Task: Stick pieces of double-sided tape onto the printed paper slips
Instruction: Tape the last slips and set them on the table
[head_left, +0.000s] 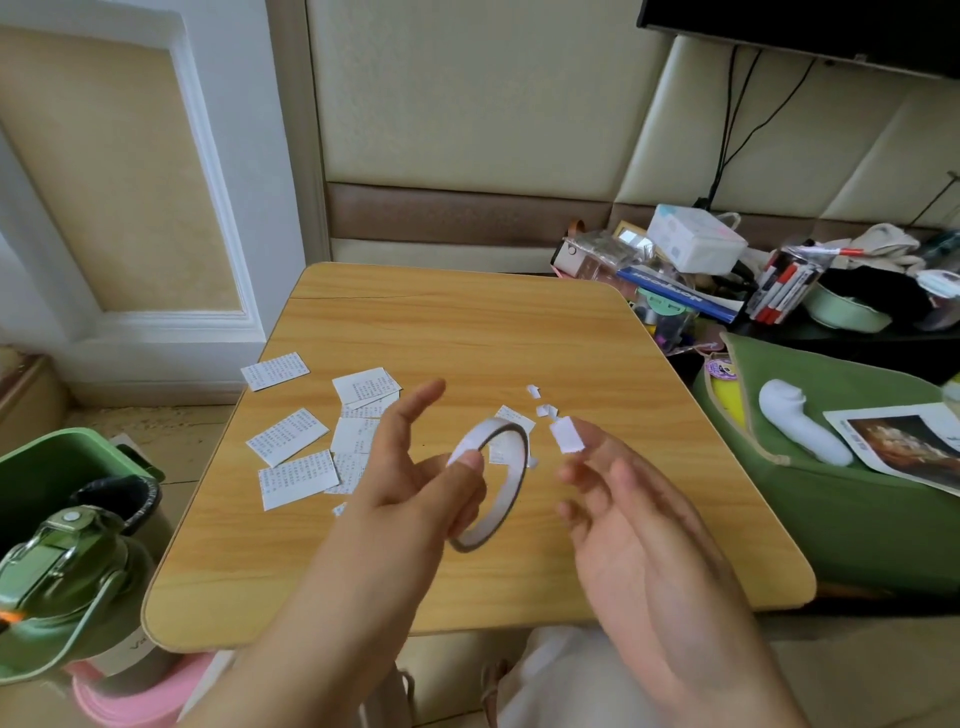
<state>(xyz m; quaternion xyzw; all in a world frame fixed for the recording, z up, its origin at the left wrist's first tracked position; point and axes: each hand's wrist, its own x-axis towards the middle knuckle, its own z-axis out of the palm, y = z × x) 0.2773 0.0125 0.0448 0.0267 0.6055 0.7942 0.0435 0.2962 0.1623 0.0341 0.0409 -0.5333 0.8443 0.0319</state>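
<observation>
Wooden table (467, 322) with rounded corners, pale grain, a thin crack line near its far edge. Far half of the table is bare wood — open room there; near edge also bare on both sides of the arms.

Left hand (410, 467) is raised above the table middle, thumb pressing the tape roll (491, 486) against curled lower fingers, index finger stretched out straight. Roll is a thin ring, white outside, dark inner rim, tilted on edge, not touching the table.

Right hand (628, 514) is just right of the roll, palm up, fingers loosely spread. A small white tape piece (567, 435) sits stuck on a fingertip, rectangular, slightly ragged at its lower edge. Whether the thumb pinches it — cannot tell.

Paper slips (288, 436) lie left of the roll on the table, flat white rectangles with fine blue print, some overlapping; one slip hangs partly over the table's left edge. One more slip shows through and behind the roll. Tiny white scraps (543, 408) lie just beyond the roll.

Left of the table: green bin (57, 462), green bottle (62, 582). Right of the table: green cushion (857, 467), close to the table edge, with a white sock on it.
</observation>
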